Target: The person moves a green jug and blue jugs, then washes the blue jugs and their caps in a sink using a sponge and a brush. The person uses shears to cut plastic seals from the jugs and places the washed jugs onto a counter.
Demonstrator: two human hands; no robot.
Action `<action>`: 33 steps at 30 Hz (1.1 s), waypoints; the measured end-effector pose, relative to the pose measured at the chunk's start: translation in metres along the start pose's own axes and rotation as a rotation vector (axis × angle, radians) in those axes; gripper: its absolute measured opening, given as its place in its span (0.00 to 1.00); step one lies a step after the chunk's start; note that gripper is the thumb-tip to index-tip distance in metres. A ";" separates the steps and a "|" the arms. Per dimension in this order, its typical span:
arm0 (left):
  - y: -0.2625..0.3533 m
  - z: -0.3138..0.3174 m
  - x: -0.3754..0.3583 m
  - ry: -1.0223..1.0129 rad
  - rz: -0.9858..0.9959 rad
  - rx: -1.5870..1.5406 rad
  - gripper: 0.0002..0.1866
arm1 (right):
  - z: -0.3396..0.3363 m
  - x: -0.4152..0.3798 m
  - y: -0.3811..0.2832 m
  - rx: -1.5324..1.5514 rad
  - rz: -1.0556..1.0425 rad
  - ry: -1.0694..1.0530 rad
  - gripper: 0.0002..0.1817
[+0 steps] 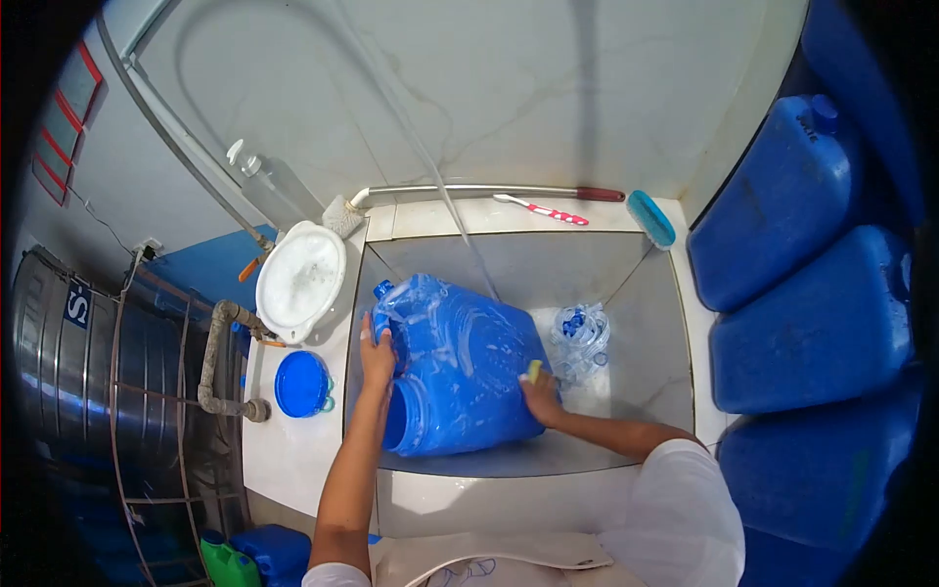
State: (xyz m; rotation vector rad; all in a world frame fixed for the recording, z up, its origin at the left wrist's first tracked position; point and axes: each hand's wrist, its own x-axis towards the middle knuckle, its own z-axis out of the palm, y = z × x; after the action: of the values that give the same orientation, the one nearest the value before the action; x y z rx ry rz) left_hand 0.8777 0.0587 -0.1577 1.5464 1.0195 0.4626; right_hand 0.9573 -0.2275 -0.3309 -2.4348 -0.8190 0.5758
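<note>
Grey, veined wall (489, 98) fills the upper part of the frame, above a white bench (279, 455) that runs down the left side. Far left stands a ribbed metal tank (93, 352) behind rusty bars. Grey-walled and deep, a basin (646, 342) takes up the middle of the frame, and a row of big blue jugs (812, 318) lines the right edge.

Inside the basin, left of its middle, the wet blue jug (469, 362) lies on its side, streaked with suds, its wide neck toward the lower left and a small capped spout at its upper left. A long-handled brush (489, 190) stretches along the ledge behind the basin. On the left, a white bowl (290, 329) of foam sits above a smaller blue tub (301, 383), with a clear pump bottle (281, 191) higher up. Clear plastic pieces (581, 342) are heaped right of the wet blue jug.

At that jug's left end, the left hand (378, 354) touches it by the handle; how far its grip closes I cannot tell. On its right side, the right hand (541, 399) has a narrow grip on a yellow-green pad (534, 370). A blue scrub brush (651, 220) and a pink-and-white toothbrush (543, 209) lie on the back ledge.
</note>
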 end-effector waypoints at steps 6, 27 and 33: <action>0.079 0.050 -0.037 -0.093 -0.291 -0.367 0.25 | -0.179 -0.019 -0.160 0.377 -0.470 0.226 0.33; 0.076 0.031 -0.017 -0.391 0.523 0.765 0.29 | -0.172 0.033 -0.158 0.023 -0.318 1.026 0.19; 0.080 0.038 -0.020 -0.489 0.252 0.559 0.16 | -0.186 0.072 -0.147 0.081 -0.391 0.895 0.16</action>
State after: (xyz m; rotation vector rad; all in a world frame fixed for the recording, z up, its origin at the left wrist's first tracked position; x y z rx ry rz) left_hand 0.9240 0.0235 -0.0873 2.1643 0.5922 -0.0568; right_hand 1.0451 -0.1398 -0.1164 -2.0355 -0.7933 -0.5842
